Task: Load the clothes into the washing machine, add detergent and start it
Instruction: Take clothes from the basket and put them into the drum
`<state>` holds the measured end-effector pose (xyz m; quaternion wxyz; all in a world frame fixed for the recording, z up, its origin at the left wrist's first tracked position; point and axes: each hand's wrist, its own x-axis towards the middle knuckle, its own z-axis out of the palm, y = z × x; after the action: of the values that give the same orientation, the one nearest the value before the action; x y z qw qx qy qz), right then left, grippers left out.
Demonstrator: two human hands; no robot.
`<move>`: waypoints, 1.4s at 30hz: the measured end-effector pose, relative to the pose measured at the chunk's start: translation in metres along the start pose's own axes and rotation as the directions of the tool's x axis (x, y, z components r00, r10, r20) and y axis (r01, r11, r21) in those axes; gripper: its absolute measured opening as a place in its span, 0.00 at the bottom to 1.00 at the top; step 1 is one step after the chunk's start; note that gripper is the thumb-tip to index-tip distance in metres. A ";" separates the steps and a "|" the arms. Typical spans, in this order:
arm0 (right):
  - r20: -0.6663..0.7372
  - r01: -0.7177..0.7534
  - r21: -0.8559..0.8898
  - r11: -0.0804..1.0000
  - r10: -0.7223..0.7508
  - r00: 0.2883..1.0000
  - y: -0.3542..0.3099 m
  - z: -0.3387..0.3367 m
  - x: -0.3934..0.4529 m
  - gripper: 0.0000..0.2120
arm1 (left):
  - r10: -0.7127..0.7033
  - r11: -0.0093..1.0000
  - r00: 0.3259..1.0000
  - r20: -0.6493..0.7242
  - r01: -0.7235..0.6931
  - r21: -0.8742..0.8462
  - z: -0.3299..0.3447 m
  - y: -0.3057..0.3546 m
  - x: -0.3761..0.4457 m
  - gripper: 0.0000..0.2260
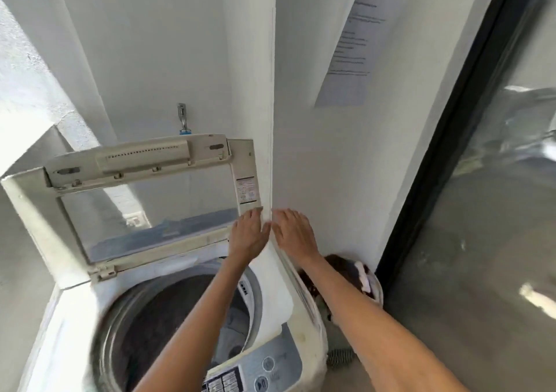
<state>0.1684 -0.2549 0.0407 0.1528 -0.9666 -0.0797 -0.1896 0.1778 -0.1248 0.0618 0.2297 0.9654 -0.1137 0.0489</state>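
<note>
Bright daylight from the left falls on the white wall (144, 45) (hard slanted shadows); glass door (496, 211) shows glare; edges bend, forearms blur slightly.

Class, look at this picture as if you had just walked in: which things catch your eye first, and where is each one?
The washing machine's raised lid stands up at centre left, with both hands at its right edge: the left hand flat on the frame, the right hand beside it. Below gapes the drum, something dark lying inside. At the machine's right, on the floor, sits a laundry basket of dark and white clothes.
</note>
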 end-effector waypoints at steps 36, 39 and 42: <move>0.689 -0.947 0.138 0.288 0.659 0.301 0.515 0.334 -0.085 0.09 | -0.829 0.295 0.461 0.315 0.840 -0.455 0.570 0.080 0.158 0.19; 0.671 -0.918 0.384 0.104 0.651 0.354 0.495 0.292 -0.074 0.12 | -0.821 0.297 0.511 0.253 0.762 -0.575 0.528 0.099 0.156 0.16; 0.704 -0.765 0.591 -0.256 0.626 0.335 0.472 0.233 -0.045 0.07 | -0.809 0.144 0.521 0.271 0.623 -0.769 0.475 0.117 0.161 0.13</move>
<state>0.3074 -0.6276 -0.3075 0.7253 -0.5604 0.3924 0.0775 0.3252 -0.4740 -0.2870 0.6385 0.6698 0.3783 -0.0237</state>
